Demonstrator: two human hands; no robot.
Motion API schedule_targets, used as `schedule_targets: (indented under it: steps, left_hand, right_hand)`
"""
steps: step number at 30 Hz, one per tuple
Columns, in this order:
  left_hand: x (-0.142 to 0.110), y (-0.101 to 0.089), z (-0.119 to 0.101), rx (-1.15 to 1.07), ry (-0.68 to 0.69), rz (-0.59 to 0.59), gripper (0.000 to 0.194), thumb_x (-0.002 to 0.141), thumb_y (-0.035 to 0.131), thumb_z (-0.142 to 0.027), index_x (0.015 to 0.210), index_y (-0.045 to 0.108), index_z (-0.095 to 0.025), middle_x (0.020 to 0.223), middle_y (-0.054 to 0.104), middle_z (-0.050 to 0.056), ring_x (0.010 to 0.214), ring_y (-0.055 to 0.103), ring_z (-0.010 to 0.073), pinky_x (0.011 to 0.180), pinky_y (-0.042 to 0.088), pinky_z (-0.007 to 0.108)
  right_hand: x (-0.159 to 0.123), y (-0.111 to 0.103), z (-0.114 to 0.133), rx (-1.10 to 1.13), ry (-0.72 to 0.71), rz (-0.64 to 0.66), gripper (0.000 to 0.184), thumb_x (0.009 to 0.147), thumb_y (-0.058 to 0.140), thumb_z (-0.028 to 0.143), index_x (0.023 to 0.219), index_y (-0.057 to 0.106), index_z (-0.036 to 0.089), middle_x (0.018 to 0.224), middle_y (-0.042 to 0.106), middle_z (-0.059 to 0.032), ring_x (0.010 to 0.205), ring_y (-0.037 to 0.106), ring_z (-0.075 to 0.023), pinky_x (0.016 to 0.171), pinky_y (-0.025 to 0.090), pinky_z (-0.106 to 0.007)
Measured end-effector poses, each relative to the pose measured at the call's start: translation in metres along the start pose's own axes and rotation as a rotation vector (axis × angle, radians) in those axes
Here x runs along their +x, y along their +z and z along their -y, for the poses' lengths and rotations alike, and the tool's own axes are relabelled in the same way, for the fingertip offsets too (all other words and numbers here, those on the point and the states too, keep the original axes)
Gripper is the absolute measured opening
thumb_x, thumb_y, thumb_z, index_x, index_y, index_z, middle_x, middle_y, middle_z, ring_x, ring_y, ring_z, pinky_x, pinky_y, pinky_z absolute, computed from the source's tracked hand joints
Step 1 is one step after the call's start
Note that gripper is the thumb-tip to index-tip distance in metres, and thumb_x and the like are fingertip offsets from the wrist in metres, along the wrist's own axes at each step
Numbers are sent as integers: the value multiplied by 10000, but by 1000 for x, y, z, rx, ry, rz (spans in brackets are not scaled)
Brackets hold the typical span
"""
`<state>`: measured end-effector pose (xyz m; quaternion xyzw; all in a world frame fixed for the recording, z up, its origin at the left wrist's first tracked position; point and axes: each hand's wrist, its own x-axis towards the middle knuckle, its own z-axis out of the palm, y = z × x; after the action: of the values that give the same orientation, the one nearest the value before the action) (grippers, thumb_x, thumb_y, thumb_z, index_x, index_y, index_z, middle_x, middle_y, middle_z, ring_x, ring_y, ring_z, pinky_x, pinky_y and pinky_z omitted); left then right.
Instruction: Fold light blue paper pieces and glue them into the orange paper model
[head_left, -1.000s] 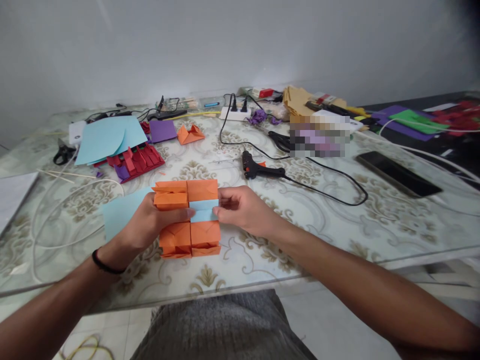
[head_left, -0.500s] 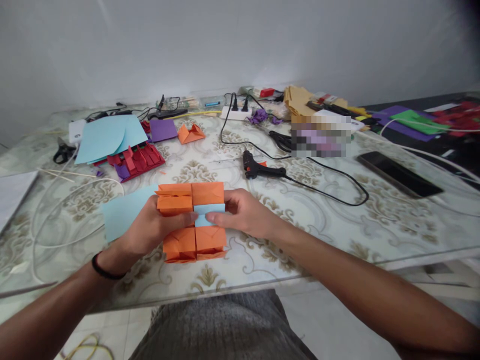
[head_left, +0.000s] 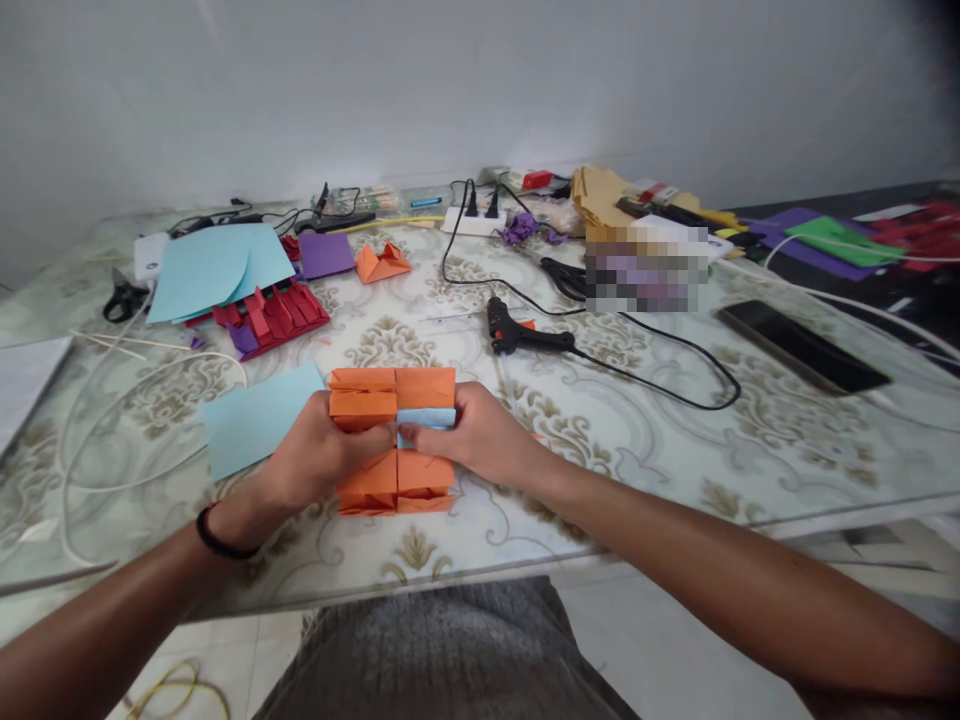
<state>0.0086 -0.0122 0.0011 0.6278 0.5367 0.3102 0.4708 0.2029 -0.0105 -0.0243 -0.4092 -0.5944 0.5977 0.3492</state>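
Observation:
An orange folded-paper block (head_left: 394, 398) made of several joined units stands on the glass table (head_left: 600, 470) in front of me. A light blue paper strip (head_left: 426, 417) is tucked into its middle on the right side. My left hand (head_left: 324, 460) grips the block from the left, fingers curled over its centre. My right hand (head_left: 474, 437) is closed on the right side, its fingertips pressing the blue strip against the orange paper. Both thumbs meet at the block's middle.
A light blue sheet (head_left: 255, 415) lies left of the block. A black glue gun (head_left: 517, 337) with its cable lies behind it. Farther back are red folded pieces (head_left: 274, 317), blue sheets (head_left: 210, 265), a small orange fold (head_left: 381, 263), scissors (head_left: 120, 298), a power strip (head_left: 471, 222) and a phone (head_left: 806, 346).
Both hands with the block have shifted slightly right. My right fingers have slid further in over the blue strip, so less of it shows.

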Motion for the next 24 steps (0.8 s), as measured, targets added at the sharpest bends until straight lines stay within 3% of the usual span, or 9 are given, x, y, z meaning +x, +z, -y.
schedule_targets:
  steps: [7,13,21,24]
  left_hand:
    - [0,1,3,62,10,-30,259,685,651,-301,593,437,-188,595,414,-45,538,339,81,457,293,209]
    - [2,-4,10,17,20,30,289,733,669,-302,602,439,-186,615,416,-39,552,350,84,461,307,208]
    - [1,-6,10,-10,1,81,262,730,682,-285,625,463,-186,619,417,-41,555,359,90,470,306,217]
    - [1,-6,8,-11,-6,76,278,729,692,-299,621,463,-184,613,423,-45,547,358,86,466,311,213]
  right_hand:
    - [0,1,-2,-6,-27,-28,79,722,684,202,784,659,161,673,564,45,586,457,-91,531,357,-206]
    - [-1,-1,-2,18,7,-1,93,730,689,219,800,659,164,654,541,54,559,421,-83,507,322,-206]
    - [-1,-3,2,-6,-71,29,165,787,692,255,919,724,159,883,714,-7,771,622,-146,701,489,-241]
    - [-2,-4,0,-24,-8,19,109,773,679,237,851,695,162,779,665,15,665,563,-122,599,439,-223]
